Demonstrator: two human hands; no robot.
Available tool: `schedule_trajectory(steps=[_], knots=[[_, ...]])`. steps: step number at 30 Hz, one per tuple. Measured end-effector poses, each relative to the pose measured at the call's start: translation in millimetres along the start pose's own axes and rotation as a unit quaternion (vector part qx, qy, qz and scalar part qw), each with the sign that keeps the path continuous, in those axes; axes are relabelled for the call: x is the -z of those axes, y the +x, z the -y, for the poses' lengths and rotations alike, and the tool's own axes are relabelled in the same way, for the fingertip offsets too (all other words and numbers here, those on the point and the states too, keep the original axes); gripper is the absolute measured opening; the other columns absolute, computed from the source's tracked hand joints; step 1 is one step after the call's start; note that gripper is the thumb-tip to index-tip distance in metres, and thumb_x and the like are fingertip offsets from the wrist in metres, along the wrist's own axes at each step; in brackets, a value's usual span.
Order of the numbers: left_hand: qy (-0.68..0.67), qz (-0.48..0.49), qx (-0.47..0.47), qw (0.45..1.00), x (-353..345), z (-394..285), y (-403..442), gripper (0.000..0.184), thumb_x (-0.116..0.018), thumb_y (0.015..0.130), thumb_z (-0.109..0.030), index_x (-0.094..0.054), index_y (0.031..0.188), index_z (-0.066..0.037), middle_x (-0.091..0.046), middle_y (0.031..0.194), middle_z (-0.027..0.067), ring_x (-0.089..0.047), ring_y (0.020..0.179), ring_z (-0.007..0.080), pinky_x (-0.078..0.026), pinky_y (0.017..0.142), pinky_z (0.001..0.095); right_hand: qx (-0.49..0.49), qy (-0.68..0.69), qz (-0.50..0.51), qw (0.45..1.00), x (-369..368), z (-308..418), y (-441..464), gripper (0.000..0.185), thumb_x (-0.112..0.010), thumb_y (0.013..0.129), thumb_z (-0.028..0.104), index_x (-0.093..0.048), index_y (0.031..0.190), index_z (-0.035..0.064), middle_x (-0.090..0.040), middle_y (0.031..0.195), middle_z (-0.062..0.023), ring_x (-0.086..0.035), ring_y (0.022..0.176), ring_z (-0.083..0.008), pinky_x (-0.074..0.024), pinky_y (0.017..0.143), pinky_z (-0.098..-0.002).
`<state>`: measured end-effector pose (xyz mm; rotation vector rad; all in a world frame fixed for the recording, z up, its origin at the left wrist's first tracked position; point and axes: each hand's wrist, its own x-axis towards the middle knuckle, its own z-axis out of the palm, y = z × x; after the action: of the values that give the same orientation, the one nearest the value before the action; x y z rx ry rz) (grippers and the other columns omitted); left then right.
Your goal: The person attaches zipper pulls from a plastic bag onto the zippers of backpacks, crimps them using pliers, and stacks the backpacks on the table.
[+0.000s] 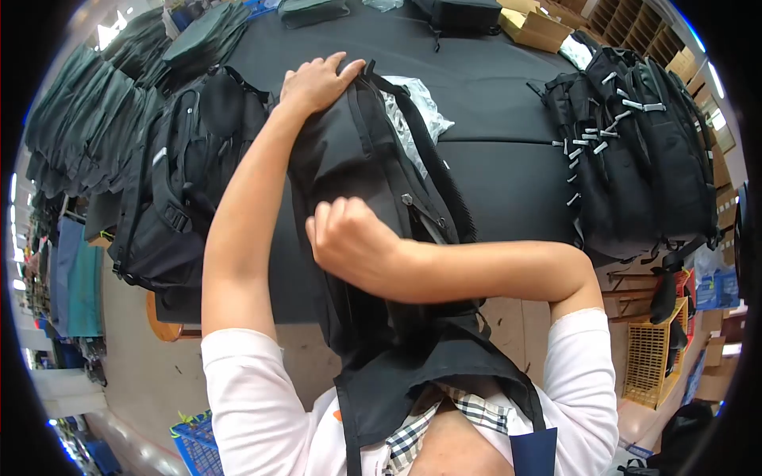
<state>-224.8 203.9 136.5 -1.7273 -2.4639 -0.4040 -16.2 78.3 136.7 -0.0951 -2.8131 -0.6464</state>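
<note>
A black backpack (337,159) lies on the dark table in front of me, its lower end towards my apron. My left hand (317,86) grips its far top end, fingers curled over the edge and thumb apart. Over the middle of the bag, my right hand (349,238) is closed in a fist, with the forearm crossing from the right. What that fist holds, if anything, is hidden. A padded strap (432,159) and a zipper run along the bag's right side. Clear plastic wrap (425,111) shows beside the strap.
Another black backpack (190,166) stands close on the left, before piles of dark green fabric pieces (87,119). Several black backpacks with white-tipped zipper pulls (635,151) stand together on the right. An open cardboard box (533,28) sits at the back. A yellow basket (652,357) is lower right.
</note>
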Motion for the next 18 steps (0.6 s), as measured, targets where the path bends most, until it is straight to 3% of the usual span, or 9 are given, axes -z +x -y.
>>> schedule_trajectory(steps=[2,4,6,8,9,10,12,13,18], knots=[[-0.009,-0.029,-0.010,1.000,-1.3,5.2,-0.5,0.070,-0.029,0.084,-0.067,-0.044,0.131,-0.017,-0.054,0.121,0.0125,-0.049,0.115,0.0290,-0.035,0.095,0.0455,0.042,0.082,-0.057,0.994,16.9,-10.1,-18.4,0.011,-0.058,0.073,0.016,-0.054,0.069,0.0072,-0.046,0.063,-0.0013,-0.049,0.057,-0.0134,-0.0371,0.047,-0.0258],[-0.017,-0.036,-0.007,0.999,-2.5,11.9,-2.3,0.071,-0.028,0.083,-0.068,-0.045,0.131,-0.017,-0.055,0.120,0.0125,-0.050,0.114,0.0292,-0.035,0.095,0.0453,0.005,0.334,-0.147,0.931,28.2,-27.4,-37.6,0.006,-0.061,0.071,0.010,-0.057,0.074,0.0058,-0.053,0.070,-0.0018,-0.054,0.063,-0.0151,-0.0438,0.054,-0.0275],[-0.042,-0.070,-0.023,0.996,-6.0,25.2,-3.4,0.072,-0.027,0.084,-0.068,-0.045,0.130,-0.017,-0.055,0.121,0.0125,-0.050,0.113,0.0296,-0.036,0.094,0.0464,-0.126,0.359,-0.227,0.897,26.0,-50.9,-56.9,0.009,-0.058,0.073,0.005,-0.062,0.081,0.0027,-0.055,0.075,-0.0070,-0.056,0.063,-0.0181,-0.0467,0.058,-0.0278],[-0.048,-0.070,-0.014,0.996,-7.0,37.8,-4.4,0.069,-0.024,0.086,-0.066,-0.047,0.128,-0.017,-0.055,0.121,0.0116,-0.051,0.113,0.0295,-0.037,0.094,0.0460,-0.280,0.542,-0.143,0.779,0.8,-69.3,-82.0,0.017,-0.061,0.074,-0.001,-0.064,0.090,0.0037,-0.058,0.080,-0.0071,-0.058,0.069,-0.0155,-0.0476,0.062,-0.0263],[-0.068,-0.063,-0.008,0.996,-4.9,41.2,-5.5,0.067,-0.023,0.087,-0.064,-0.048,0.127,-0.017,-0.056,0.120,0.0110,-0.051,0.112,0.0293,-0.037,0.093,0.0453,-0.281,0.652,-0.115,0.695,-16.0,-67.6,-94.5,0.020,-0.062,0.077,-0.001,-0.064,0.097,0.0029,-0.059,0.082,-0.0072,-0.058,0.070,-0.0138,-0.0475,0.063,-0.0251],[-0.086,-0.057,-0.005,0.995,-2.6,43.9,-5.3,0.065,-0.022,0.088,-0.062,-0.050,0.125,-0.017,-0.056,0.120,0.0104,-0.051,0.112,0.0291,-0.038,0.093,0.0446,-0.253,0.686,-0.119,0.672,-21.8,-55.5,-99.8,0.023,-0.063,0.076,-0.001,-0.064,0.098,0.0041,-0.059,0.083,-0.0056,-0.058,0.070,-0.0118,-0.0473,0.062,-0.0262],[-0.079,-0.061,-0.007,0.995,-5.2,43.1,-7.2,0.062,-0.022,0.090,-0.060,-0.052,0.123,-0.017,-0.057,0.118,0.0096,-0.052,0.111,0.0290,-0.039,0.092,0.0436,-0.252,0.690,-0.142,0.664,-14.0,-32.3,-96.2,0.027,-0.066,0.074,-0.002,-0.064,0.100,0.0049,-0.059,0.083,-0.0059,-0.058,0.071,-0.0124,-0.0471,0.062,-0.0254],[-0.078,-0.066,-0.002,0.995,-5.1,42.3,-7.3,0.061,-0.022,0.090,-0.059,-0.052,0.122,-0.017,-0.058,0.117,0.0096,-0.052,0.110,0.0292,-0.039,0.092,0.0434,-0.239,0.635,-0.176,0.713,-19.7,-30.6,-93.8,0.027,-0.067,0.073,-0.003,-0.064,0.098,0.0048,-0.059,0.082,-0.0061,-0.058,0.068,-0.0136,-0.0467,0.060,-0.0250],[-0.067,-0.074,0.012,0.995,0.9,36.9,-8.3,0.059,-0.024,0.090,-0.057,-0.054,0.121,-0.016,-0.059,0.114,0.0098,-0.053,0.108,0.0294,-0.039,0.091,0.0427,-0.173,0.522,-0.244,0.799,-21.2,-30.7,-78.5,0.020,-0.066,0.071,-0.006,-0.063,0.089,0.0035,-0.059,0.079,-0.0090,-0.059,0.063,-0.0189,-0.0485,0.054,-0.0268]])
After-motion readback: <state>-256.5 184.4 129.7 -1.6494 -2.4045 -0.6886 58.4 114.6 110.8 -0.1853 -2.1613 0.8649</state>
